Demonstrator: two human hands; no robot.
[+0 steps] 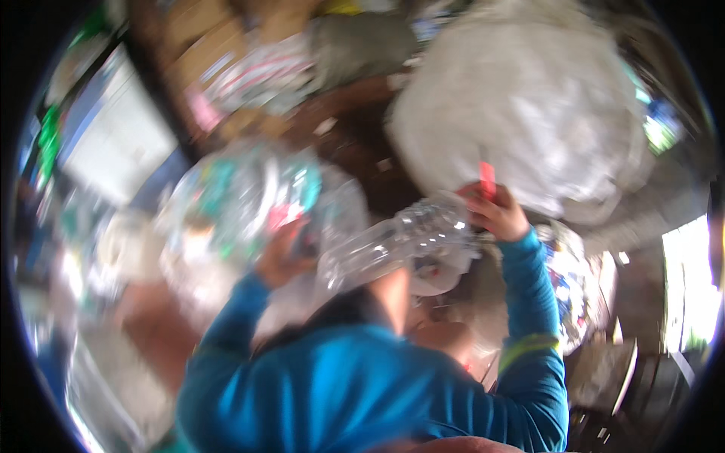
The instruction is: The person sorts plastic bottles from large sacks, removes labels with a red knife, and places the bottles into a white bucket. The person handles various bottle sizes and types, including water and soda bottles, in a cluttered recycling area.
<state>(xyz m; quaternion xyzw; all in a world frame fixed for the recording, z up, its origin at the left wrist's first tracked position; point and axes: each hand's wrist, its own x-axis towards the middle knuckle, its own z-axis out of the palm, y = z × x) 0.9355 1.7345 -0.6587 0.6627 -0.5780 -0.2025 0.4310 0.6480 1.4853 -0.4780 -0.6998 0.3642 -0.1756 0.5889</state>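
My right hand (495, 212) is closed around a red-handled tool (487, 178), upright in the fist; a thin dark tip seems to rise from it, too blurred to name. Against the fingers of that hand lies one end of a large clear plastic bottle (396, 240), ribbed and without a label. The bottle slants down to the left, across my body. My left hand (286, 255) is raised beside a bag of clear and green plastic bottles (243, 192). A red object (286, 215) shows at its fingertips, and blur hides whether the fingers grip it.
A big whitish woven sack (510, 113) bulges at the upper right. Cardboard boxes (209, 42) and a grey-green sack (362, 48) stand at the back. Below the clear bottle is a white container (439, 274). On the right sits a bag of mixed scraps (569, 294).
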